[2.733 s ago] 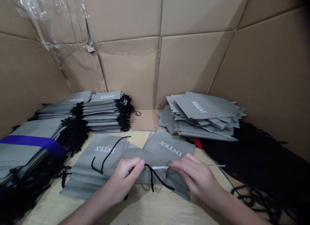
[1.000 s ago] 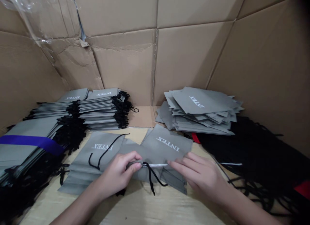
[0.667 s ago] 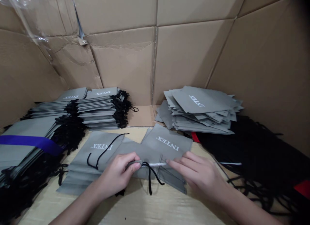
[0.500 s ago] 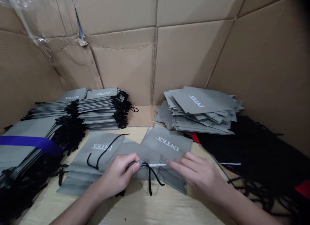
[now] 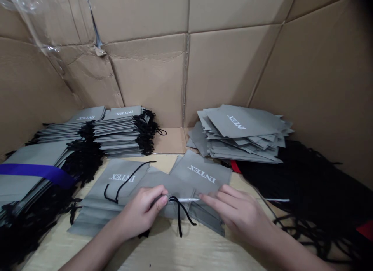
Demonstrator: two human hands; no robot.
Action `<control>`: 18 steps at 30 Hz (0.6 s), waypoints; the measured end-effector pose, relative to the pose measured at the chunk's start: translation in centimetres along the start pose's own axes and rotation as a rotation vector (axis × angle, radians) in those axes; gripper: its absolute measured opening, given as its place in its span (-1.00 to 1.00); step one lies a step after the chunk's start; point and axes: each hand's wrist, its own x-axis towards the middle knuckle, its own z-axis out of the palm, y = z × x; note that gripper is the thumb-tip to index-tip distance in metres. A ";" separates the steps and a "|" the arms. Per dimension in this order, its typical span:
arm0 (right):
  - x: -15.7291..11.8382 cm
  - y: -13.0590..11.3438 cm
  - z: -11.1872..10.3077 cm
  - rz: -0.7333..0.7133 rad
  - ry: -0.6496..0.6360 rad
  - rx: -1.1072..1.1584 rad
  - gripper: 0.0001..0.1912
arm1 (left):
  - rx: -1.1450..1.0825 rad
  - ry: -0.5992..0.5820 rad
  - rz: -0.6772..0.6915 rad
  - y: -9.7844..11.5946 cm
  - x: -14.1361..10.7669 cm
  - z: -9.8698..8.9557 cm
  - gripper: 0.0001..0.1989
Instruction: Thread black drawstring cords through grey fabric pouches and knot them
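Observation:
My left hand (image 5: 147, 208) pinches the edge of a grey drawstring bag (image 5: 163, 178) between thumb and forefinger. Out of the pinched edge comes a thin, pale metal-looking rod (image 5: 185, 200). A black cord (image 5: 180, 216) is looped at the rod's left end, its two loose ends hanging down. My right hand (image 5: 236, 208) is closed around the rod, which emerges again beyond the hand; its palm side is hidden. Under and beside the hands lie a grey bag with white INTEX print (image 5: 202, 172) and another bag (image 5: 113, 185) with a black cord across it.
Stacks of corded grey bags (image 5: 119, 133) stand at the left, nearer ones under a purple band (image 5: 37, 173). A loose pile of bags (image 5: 247, 123) is at the back right, beside a heap of black cords (image 5: 305, 185). Cardboard walls (image 5: 145, 69) enclose the table (image 5: 175, 251).
My right fingers have shifted slightly left along the rod. The hanging cord ends have swung a little to the left. My left hand keeps its pinch.

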 end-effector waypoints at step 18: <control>0.1 -1.4 0.7 0.164 0.039 0.031 -0.69 | 0.304 0.441 0.183 -0.1 -0.1 0.9 -0.90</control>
